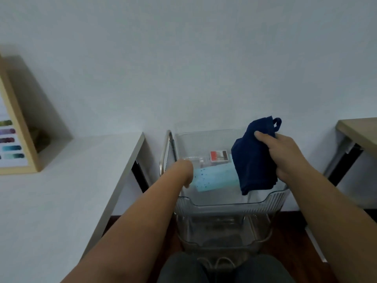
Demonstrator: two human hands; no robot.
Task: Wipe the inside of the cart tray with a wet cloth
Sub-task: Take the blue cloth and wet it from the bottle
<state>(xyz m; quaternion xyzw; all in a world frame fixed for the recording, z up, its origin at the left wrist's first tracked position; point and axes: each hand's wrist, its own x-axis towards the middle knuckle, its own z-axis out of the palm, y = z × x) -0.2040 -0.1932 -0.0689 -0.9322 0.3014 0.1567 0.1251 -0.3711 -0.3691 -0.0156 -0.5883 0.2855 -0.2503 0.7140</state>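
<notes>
Right hand [285, 156] raised over the right side of the cart tray [224, 199], thumb and fingers curled round a bunched dark blue cloth [253, 162] that hangs down with its lower corner level with the near right rim; a small hanging loop showing at the cloth's top. Left hand [186, 172] reaching down inside the tray at its left side, wrist bent so that the fingers stay hidden behind it; grip impossible to tell, though close to or touching a pale blue speckled pack [214, 178] lying on the tray floor. Behind the pack, toward the far wall of the tray, a small clear bottle [195, 160] on its side and a red-and-white box [219, 155]. Clear ribbed plastic tray on top of the cart, with 2 lower tiers visible beneath, a metal handle [165, 152] at the left. White table [61, 201] on the left carrying a wooden-framed picture [18, 127] leaning against the wall; wooden tabletop [361, 131] on the right.
</notes>
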